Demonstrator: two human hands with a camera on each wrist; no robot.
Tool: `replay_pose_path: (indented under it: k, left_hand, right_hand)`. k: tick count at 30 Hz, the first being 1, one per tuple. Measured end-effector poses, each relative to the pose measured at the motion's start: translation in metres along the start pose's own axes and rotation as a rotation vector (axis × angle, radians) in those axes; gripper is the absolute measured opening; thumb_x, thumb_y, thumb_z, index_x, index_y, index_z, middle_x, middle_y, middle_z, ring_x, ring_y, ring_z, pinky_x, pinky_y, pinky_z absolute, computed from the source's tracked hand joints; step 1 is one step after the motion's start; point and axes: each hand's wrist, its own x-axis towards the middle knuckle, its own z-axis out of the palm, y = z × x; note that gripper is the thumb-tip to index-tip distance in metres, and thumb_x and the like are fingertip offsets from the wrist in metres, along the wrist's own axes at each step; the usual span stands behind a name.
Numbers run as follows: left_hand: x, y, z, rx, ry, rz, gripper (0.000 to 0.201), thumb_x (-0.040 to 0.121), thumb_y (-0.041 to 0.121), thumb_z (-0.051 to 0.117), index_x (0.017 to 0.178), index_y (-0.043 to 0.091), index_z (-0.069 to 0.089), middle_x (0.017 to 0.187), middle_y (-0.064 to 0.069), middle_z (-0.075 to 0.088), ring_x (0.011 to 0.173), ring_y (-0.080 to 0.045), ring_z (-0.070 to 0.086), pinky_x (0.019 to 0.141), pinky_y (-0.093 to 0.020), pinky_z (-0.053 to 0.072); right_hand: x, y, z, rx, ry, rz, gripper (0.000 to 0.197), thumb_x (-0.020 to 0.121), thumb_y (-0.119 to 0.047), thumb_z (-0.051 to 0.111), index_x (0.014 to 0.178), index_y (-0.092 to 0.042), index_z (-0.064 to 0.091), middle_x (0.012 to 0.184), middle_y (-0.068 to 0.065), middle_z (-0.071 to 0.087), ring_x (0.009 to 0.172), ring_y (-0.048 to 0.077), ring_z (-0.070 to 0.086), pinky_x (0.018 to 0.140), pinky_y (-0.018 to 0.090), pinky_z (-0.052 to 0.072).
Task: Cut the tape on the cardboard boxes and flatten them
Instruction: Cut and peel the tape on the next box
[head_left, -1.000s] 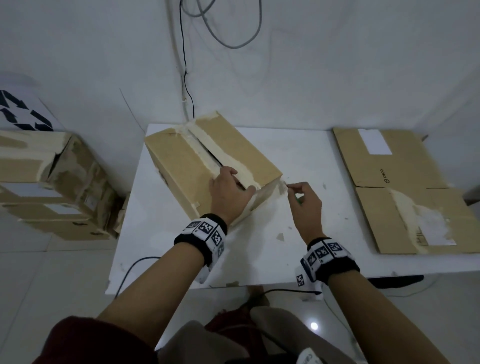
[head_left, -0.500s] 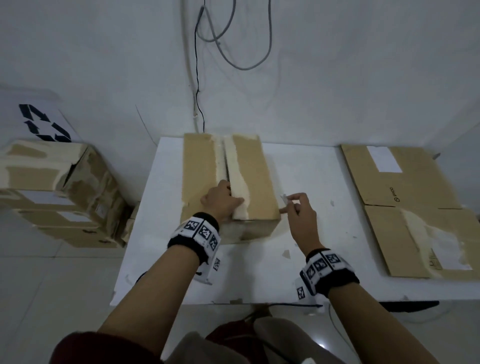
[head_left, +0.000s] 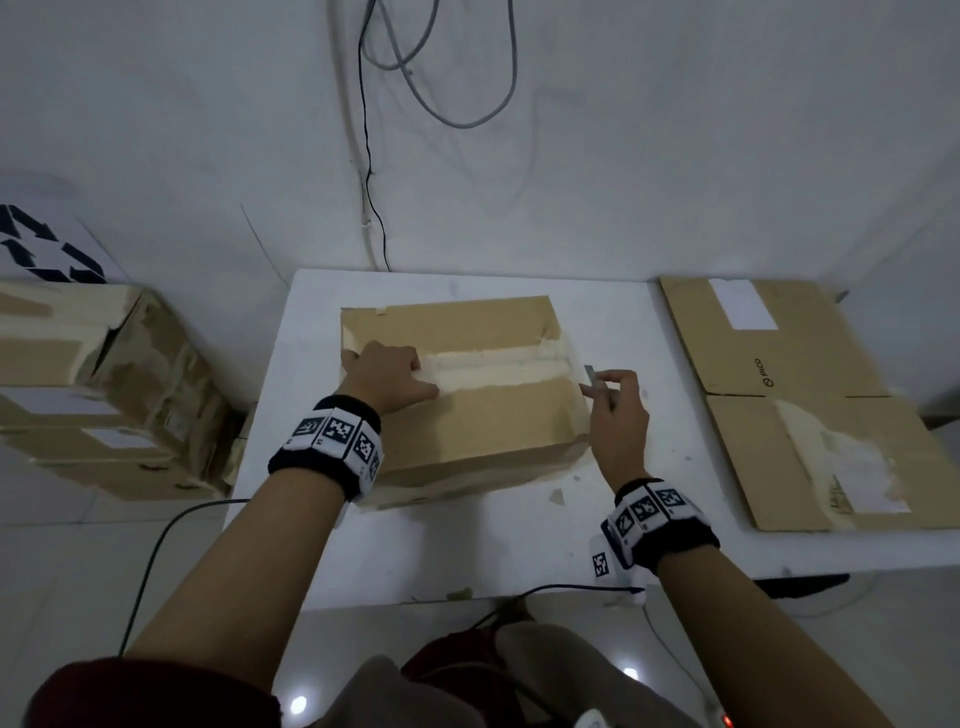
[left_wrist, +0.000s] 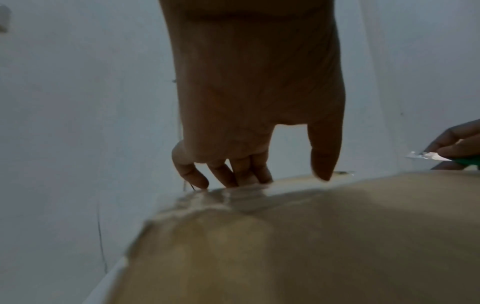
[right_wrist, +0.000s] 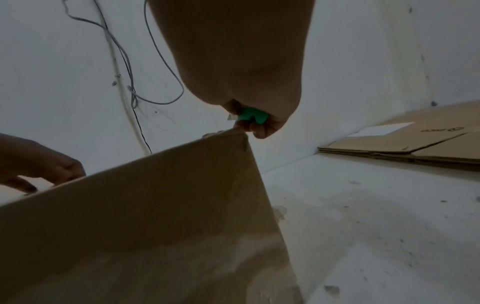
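A closed cardboard box (head_left: 488, 426) sits on the white table (head_left: 467, 551), its pale tape seam (head_left: 498, 371) running left to right. My left hand (head_left: 387, 376) lies on the seam's left end. Its fingers (left_wrist: 233, 174) curl over the box's left edge and the thumb lies along the top. My right hand (head_left: 618, 410) pinches a small cutter with a green handle (right_wrist: 252, 116). The cutter's metal blade (head_left: 589, 375) is at the seam's right end, close to the box's corner (right_wrist: 241, 135).
Flattened cardboard (head_left: 795, 384) lies on the table's right side. Taped boxes (head_left: 104, 389) are stacked on the floor at left. Cables (head_left: 374, 208) hang down the wall behind the table. A tape scrap (head_left: 556, 496) lies near the box.
My left hand has turned the box clockwise, so the seam went from diagonal to left-right. The right hand kept the cutter and stayed by the box's right end.
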Motion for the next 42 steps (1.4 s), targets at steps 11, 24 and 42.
replay_pose_path:
  k: [11,24,42]
  left_hand:
    - [-0.01,0.069,0.042,-0.074,-0.004,0.233,0.091,0.052,0.075,0.074,0.124,0.025,0.048,0.126,0.001,0.05,0.124,-0.022,0.033,0.097,-0.042,0.025]
    - [-0.018,0.07,0.047,-0.134,0.063,0.221,0.085,0.059,0.069,0.074,0.127,0.025,0.047,0.126,0.003,0.048,0.123,-0.022,0.035,0.099,-0.039,0.023]
    - [-0.013,0.078,0.053,-0.282,0.115,0.316,0.081,0.055,0.046,0.087,0.121,0.014,0.052,0.12,0.0,0.05,0.111,-0.021,0.039,0.094,-0.026,0.025]
  right_hand:
    - [0.007,-0.013,-0.012,-0.135,-0.274,-0.145,0.008,0.097,-0.03,0.057,0.092,-0.03,0.062,0.092,-0.012,0.067,0.081,0.002,0.058,0.069,0.024,0.042]
    - [0.043,-0.059,0.0,-0.718,-0.593,-0.422,0.031,0.094,-0.014,0.05,0.082,-0.036,0.069,0.086,-0.018,0.067,0.091,0.006,0.058,0.08,0.036,0.021]
    - [0.029,-0.023,-0.035,-0.411,-0.445,-0.302,0.021,0.092,-0.01,0.058,0.084,-0.022,0.074,0.088,-0.004,0.067,0.086,0.013,0.061,0.08,0.032,0.047]
